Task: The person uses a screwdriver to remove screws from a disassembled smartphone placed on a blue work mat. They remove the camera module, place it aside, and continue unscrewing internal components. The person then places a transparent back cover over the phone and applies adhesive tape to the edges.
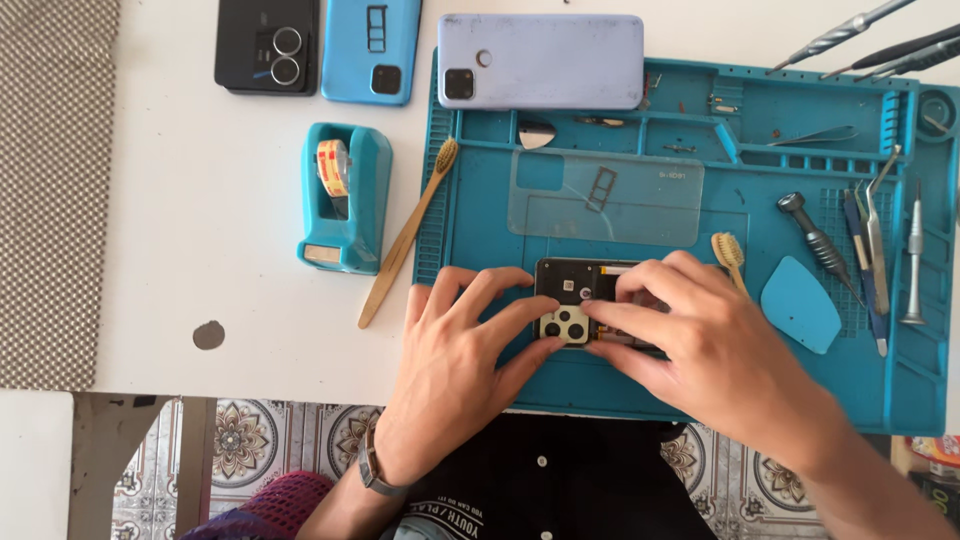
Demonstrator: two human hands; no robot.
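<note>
Both hands pinch an opened dark phone [585, 300] at the mat's [700, 390] 6 o'clock edge, left hand [450, 365] w/ fingers closed on its pale camera block [565, 325], right hand [690, 340] gripping the 3 o'clock end, w/ a clear back cover [605, 197] at 12 & a bamboo brush [405, 235] at 10.

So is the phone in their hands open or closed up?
Open. The phone under the left hand and right hand has no back cover: its dark insides and pale camera block show. A clear cover lies behind it.
</note>
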